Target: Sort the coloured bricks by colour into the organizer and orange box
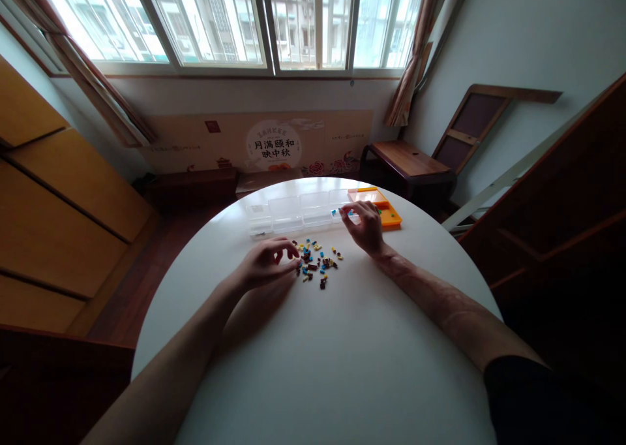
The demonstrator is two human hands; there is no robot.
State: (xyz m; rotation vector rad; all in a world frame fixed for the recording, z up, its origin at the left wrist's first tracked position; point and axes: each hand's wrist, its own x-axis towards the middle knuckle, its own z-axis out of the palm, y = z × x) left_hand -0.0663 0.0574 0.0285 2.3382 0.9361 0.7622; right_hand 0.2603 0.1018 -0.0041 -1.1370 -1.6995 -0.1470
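Small building bricks (313, 267) in brown, blue and yellow lie loosely heaped on the round white table (313, 360). At the heap's left edge is my left hand (268, 262), thumb and forefinger bent close together; anything pinched there is too small to make out. My right hand (366, 228) hovers over the right end of a clear compartment box (286, 213), its thumb and forefinger pinched. What it may hold cannot be made out. Some blue and red bits show in the compartment beneath its fingertips.
Beside the clear box, an orange tray (391, 218) holds a few green pieces, partly behind my right hand. Past the table's far edge stand a wooden chair (408, 158), a printed cardboard panel (215, 135) and a window (220, 21). Wooden cabinets (63, 216) line the left.
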